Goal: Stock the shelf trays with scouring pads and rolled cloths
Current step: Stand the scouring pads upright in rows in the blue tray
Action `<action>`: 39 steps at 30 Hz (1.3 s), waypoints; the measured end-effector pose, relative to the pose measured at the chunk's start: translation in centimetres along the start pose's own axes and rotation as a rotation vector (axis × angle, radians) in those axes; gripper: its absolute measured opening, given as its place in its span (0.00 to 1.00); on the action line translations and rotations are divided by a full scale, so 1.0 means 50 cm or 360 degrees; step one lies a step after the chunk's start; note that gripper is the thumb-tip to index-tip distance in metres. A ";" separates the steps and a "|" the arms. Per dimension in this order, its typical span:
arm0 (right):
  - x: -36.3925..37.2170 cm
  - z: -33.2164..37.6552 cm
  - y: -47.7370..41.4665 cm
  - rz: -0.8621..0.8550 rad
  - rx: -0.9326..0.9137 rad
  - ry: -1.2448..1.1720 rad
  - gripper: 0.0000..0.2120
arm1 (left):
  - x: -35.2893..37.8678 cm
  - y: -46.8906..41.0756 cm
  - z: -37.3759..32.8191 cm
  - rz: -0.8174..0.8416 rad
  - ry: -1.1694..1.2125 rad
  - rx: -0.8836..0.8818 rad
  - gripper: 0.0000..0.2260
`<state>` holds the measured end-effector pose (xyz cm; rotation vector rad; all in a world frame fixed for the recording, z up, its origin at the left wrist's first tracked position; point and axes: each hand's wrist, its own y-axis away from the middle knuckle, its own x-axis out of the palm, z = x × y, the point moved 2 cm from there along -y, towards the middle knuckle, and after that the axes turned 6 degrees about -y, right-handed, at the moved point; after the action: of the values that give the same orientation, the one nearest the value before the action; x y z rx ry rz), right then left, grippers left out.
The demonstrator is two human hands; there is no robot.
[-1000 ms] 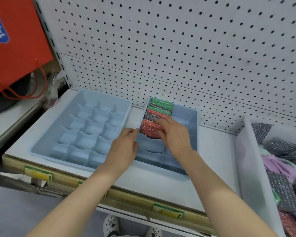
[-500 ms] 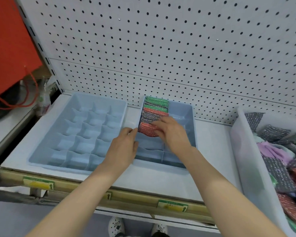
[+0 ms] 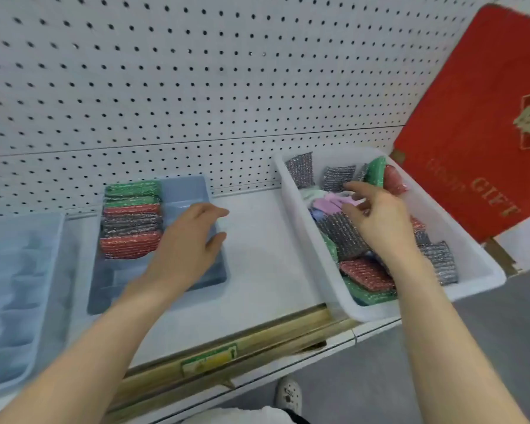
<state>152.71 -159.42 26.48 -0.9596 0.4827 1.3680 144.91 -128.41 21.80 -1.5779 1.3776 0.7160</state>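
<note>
A blue divided tray (image 3: 184, 191) on the shelf holds a row of green, red and grey scouring pads (image 3: 130, 218) in its left column. My left hand (image 3: 187, 243) hovers open over the tray's right side, holding nothing. To the right, a white bin (image 3: 291, 191) is full of loose grey, red and green scouring pads (image 3: 340, 237) and pink and pale cloths (image 3: 331, 203). My right hand (image 3: 377, 215) reaches into the bin over the pile, fingers loosely spread, holding nothing I can see.
A second, larger blue compartment tray (image 3: 16, 289) sits at the far left. White pegboard (image 3: 196, 87) backs the shelf. A red gift bag (image 3: 478, 123) leans at the right. The white bin overhangs the shelf's front edge (image 3: 227, 347).
The view has swung right. My right hand left the pads in the tray and moved into the white bin. My left hand shifted from the tray's left edge to its right side.
</note>
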 end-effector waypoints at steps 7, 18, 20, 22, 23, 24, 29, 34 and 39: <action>-0.102 -0.217 -0.031 0.0771 0.0139 0.0447 0.33 | 0.165 -0.167 -0.308 0.0343 0.0128 0.0522 0.18; -0.136 -0.328 -0.108 0.0129 -0.0049 0.0019 0.15 | 0.247 -0.245 -0.373 0.0728 -0.0202 0.0500 0.12; -0.143 -0.345 -0.122 0.0036 0.0009 0.0030 0.14 | 0.229 -0.263 -0.379 0.0703 -0.0053 0.0408 0.12; -0.139 -0.354 -0.131 0.0035 0.0067 0.0008 0.14 | 0.233 -0.275 -0.393 0.0764 0.0064 0.0385 0.17; -0.136 -0.354 -0.131 0.0057 0.0099 -0.0002 0.14 | 0.246 -0.276 -0.402 0.0850 0.0021 0.0402 0.22; -0.130 -0.354 -0.131 0.0099 0.0142 0.0003 0.14 | 0.266 -0.275 -0.408 0.0963 -0.0094 0.0423 0.28; -0.111 -0.339 -0.133 0.0334 0.0303 0.0115 0.19 | 0.322 -0.276 -0.396 0.1354 -0.0669 0.0400 0.44; -0.110 -0.332 -0.129 0.0386 0.0357 0.0111 0.22 | 0.280 -0.266 -0.410 0.1083 -0.0576 0.0444 0.38; -0.121 -0.311 -0.132 0.0199 0.0325 -0.0053 0.20 | 0.222 -0.245 -0.387 0.0541 0.0008 0.0257 0.27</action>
<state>161.51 -174.96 24.50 -0.7491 0.6526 1.4141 156.66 -150.91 23.58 -1.2336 1.6855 0.7785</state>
